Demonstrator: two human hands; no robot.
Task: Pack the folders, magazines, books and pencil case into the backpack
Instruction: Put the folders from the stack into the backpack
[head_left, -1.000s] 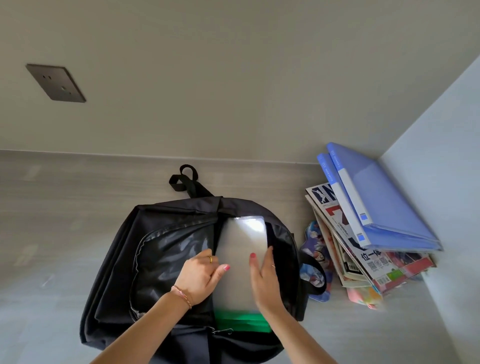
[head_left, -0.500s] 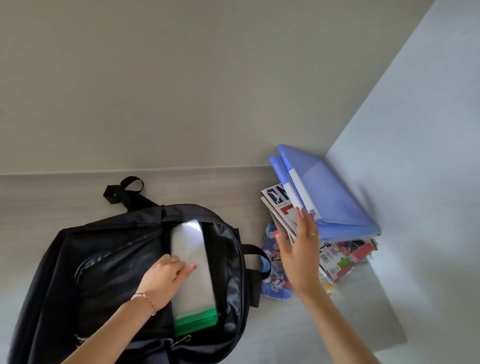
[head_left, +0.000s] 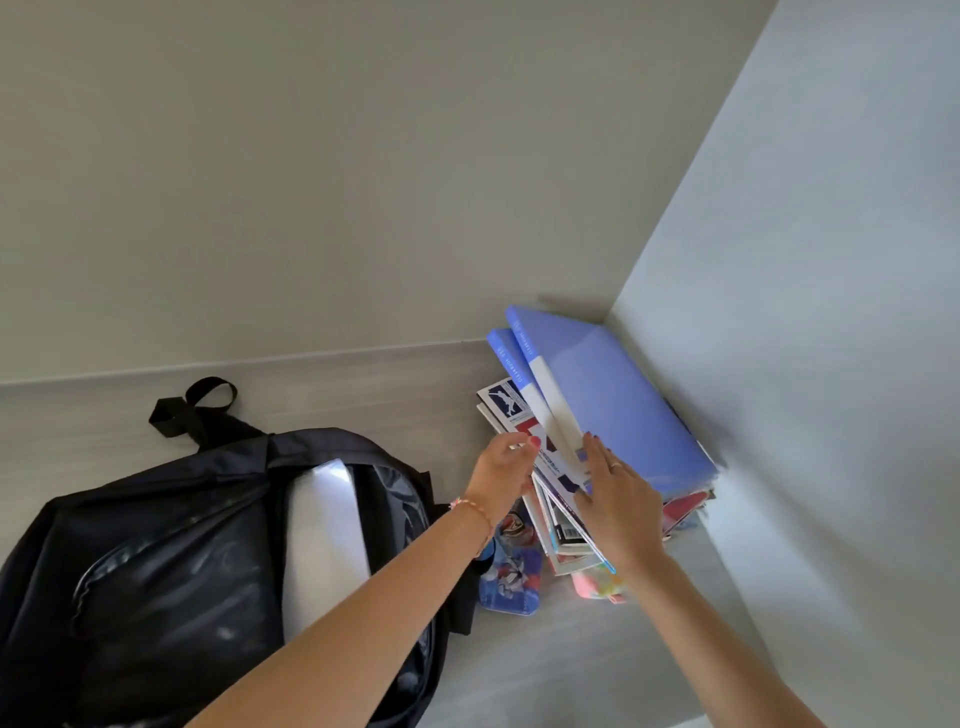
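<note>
Both hands at stack in corner. Left hand curled, fingers at stack's near-left edge on magazines; can't tell if pinching yet. Right hand spread flat on top, likely steadying. Blue folders uppermost, jammed against walls, so I'd pull toward me. Pencil case just beside stack. Backpack unzipped, mouth gaping, one flat item already inside, room left.
</note>
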